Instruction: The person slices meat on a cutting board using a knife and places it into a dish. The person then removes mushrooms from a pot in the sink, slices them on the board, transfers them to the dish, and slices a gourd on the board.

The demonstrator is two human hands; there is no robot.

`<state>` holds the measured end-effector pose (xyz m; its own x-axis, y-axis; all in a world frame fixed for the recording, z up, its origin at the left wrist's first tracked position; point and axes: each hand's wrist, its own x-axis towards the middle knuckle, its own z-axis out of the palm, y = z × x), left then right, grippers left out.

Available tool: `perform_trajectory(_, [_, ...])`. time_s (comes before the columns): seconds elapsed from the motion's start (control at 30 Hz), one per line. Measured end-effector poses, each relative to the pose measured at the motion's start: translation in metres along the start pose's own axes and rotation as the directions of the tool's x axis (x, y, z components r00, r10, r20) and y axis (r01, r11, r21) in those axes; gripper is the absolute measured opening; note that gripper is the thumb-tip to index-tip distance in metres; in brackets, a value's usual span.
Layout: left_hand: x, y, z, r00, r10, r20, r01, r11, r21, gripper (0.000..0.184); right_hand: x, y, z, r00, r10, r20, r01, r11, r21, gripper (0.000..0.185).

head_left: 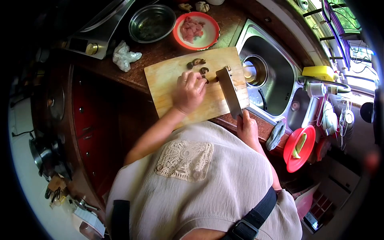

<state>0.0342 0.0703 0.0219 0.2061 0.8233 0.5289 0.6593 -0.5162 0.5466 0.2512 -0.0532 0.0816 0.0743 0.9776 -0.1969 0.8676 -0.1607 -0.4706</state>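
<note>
We see the dark mushroom pieces (198,62) on the cutting board (164,76), scattered between its middle and far edge. They look light, soft and springy, perhaps slippery if damp; we would steady each from above by its thicker part, curled fingertips back from the blade, pressing lightly so it neither squashes nor skids.

Our left hand (189,93) has its fingers drawn narrow at the nearest piece; we cannot tell whether they pinch it. Our right hand (248,128) wraps its fingers around the handle of the cleaver (231,95), whose blade lies over the board towards its right edge. It is stiff and probably weighty, best taken by the handle, close to the blade.

Just past the board's far edge sits the red-rimmed plate (208,39) of pale meat (192,30), with the metal bowl (152,24) beside it on the table (229,24). The sink (276,76) adjoins the right edge.
</note>
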Motion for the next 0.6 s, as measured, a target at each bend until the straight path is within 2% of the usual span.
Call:
perform_trajectory(0.13, [-0.002, -0.003, 0.000, 0.999, -0.040, -0.010, 0.041, 0.998, 0.043, 0.015, 0.001, -0.001, -0.002, 1.000, 0.007, -0.023, -0.006, 1.000, 0.012, 0.013])
perform_trajectory(0.23, [0.001, 0.002, 0.005, 0.994, 0.093, 0.059, -0.098, 0.991, 0.090, 0.012, 0.001, -0.003, -0.005, 0.999, 0.030, -0.031, -0.029, 0.999, 0.029, 0.013])
perform_trajectory(0.37, [0.012, 0.013, 0.030, 0.976, 0.209, 0.053, -0.213, 0.973, 0.094, 0.012, 0.002, -0.004, -0.005, 0.999, 0.021, -0.027, -0.020, 0.999, 0.042, 0.012])
perform_trajectory(0.6, [0.007, -0.003, 0.042, 0.986, 0.163, 0.038, -0.164, 0.986, 0.025, 0.010, 0.003, -0.003, -0.003, 1.000, 0.019, -0.017, -0.018, 0.999, 0.038, 0.011])
